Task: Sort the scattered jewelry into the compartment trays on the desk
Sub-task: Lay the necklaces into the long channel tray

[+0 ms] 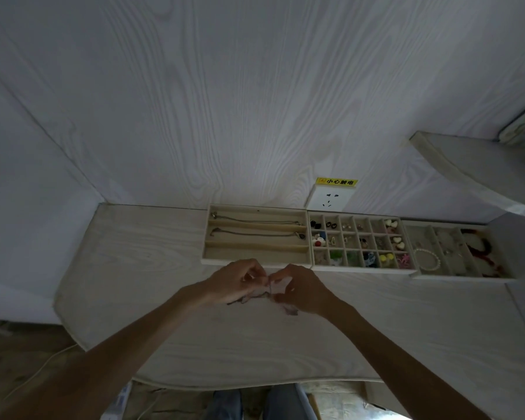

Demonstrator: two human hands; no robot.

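Jewelry piece (270, 291): pale pink, translucent, bow-like item with darker trailing ends; held between both hands just above the desk, in front of the left tray; exact kind not discernible.
Left hand (235, 281): fingers curled, thumb and fingertips pinching the left side of the pink piece.
Right hand (300, 289): fingers curled, pinching the right side of the same piece; fingertips of both hands nearly meeting.
Desk (134, 268): light wood-grain surface, set against a pale grained wall.
Left tray (256, 263): long horizontal compartments; two thin chains (255, 227) lying in the two far rows, near rows bare.
Middle tray (358, 269): grid of small square cells, touching the left tray; holding small earrings and charms, among them white hearts (397, 242), green pieces (343, 257) and yellow balls (387, 258).
Right tray (461, 277): slanted long compartments, just beside the middle tray; white bead bracelet (428, 258) and red-and-dark beaded strand (479, 250) inside.
Wall socket (331, 200): white plate behind the trays, yellow warning label (337, 182) above it.
Shelf (473, 174): curved, upper right.
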